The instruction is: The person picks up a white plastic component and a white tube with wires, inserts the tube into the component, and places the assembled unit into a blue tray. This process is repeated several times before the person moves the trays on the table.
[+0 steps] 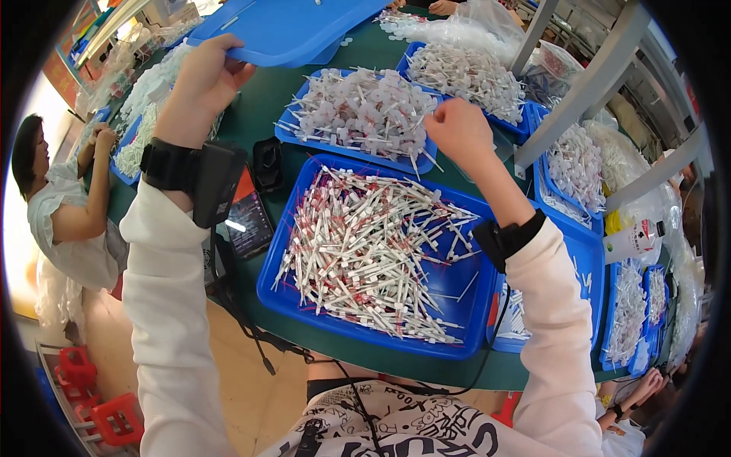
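My left hand [205, 82] grips the near left corner of a shallow blue tray [285, 34], raised and tilted at the top of the view. A few white sticks lie in that tray. My right hand [459, 131] is closed beside the right edge of a blue tray heaped with translucent white pieces on sticks [362, 110]. Whatever its fingers hold, if anything, is hidden. Nearer to me stands a larger blue tray [270, 283] with a big pile of thin white sticks with red threads [358, 255], heaped mostly toward its left.
A phone [247, 221] and a small black holder [267, 163] lie on the green table [335, 365]. Grey metal posts [582, 76] rise at right among more filled trays and a white bottle [633, 242]. A co-worker [72, 206] sits at left; cables hang before me.
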Motion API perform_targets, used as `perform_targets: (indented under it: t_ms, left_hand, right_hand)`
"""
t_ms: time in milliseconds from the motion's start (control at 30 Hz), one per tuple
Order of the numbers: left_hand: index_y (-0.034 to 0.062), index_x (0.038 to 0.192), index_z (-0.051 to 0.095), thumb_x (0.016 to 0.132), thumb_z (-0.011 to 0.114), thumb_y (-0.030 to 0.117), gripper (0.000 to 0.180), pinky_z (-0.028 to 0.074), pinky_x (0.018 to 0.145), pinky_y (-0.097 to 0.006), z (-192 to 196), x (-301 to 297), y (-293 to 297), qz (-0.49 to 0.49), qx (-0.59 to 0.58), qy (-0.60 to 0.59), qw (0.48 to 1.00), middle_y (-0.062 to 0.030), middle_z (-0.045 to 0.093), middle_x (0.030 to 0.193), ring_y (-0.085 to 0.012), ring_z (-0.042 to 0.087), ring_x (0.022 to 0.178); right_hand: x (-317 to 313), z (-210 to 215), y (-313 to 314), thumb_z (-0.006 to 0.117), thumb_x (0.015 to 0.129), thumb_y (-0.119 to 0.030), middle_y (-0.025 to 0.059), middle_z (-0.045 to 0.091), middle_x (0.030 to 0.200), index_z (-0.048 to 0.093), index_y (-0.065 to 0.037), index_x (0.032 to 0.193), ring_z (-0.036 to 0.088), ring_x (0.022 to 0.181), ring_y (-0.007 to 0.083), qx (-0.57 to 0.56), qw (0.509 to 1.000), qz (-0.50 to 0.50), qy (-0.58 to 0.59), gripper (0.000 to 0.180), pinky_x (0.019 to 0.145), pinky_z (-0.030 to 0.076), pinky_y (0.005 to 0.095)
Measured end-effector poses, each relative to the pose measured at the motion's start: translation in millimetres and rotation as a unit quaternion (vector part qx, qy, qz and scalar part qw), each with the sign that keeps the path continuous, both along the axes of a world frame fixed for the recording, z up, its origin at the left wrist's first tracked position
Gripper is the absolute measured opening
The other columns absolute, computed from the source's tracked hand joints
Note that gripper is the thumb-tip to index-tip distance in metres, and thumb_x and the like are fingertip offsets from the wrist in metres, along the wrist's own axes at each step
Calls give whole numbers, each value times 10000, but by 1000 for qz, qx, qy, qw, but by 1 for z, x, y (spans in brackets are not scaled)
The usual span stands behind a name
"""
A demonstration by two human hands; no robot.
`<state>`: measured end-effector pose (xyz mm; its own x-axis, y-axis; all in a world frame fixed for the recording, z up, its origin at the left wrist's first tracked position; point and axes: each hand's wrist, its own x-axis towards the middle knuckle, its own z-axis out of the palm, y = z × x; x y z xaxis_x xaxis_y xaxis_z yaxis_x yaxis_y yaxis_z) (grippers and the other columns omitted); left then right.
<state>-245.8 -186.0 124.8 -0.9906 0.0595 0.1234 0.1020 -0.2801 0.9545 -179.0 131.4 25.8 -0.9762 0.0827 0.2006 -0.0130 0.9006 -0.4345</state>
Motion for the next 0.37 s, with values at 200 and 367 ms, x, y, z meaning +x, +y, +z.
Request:
perform_targets:
  t_ms: [200,367]
  left_hand:
    - [33,873,511,827,578,65,88,530,550,-284,3,-7,-5,11,45,-28,999,-57,568,757,-160,588,654]
    - [41,883,524,828,581,77,87,545,533,-300,10,8,-12,3,19,-26,999,-62,565,739,-163,585,633]
  right_hand:
    - [-53,1,-140,583,757,-282,158,659,774,682,-45,775,641,760,328,-16,968,229,104,258,697,509,414]
    - [-112,-20,-232,576,739,-238,158,585,1229,723,-153,942,438,1245,389,95,979,179,10,264,1020,355,463]
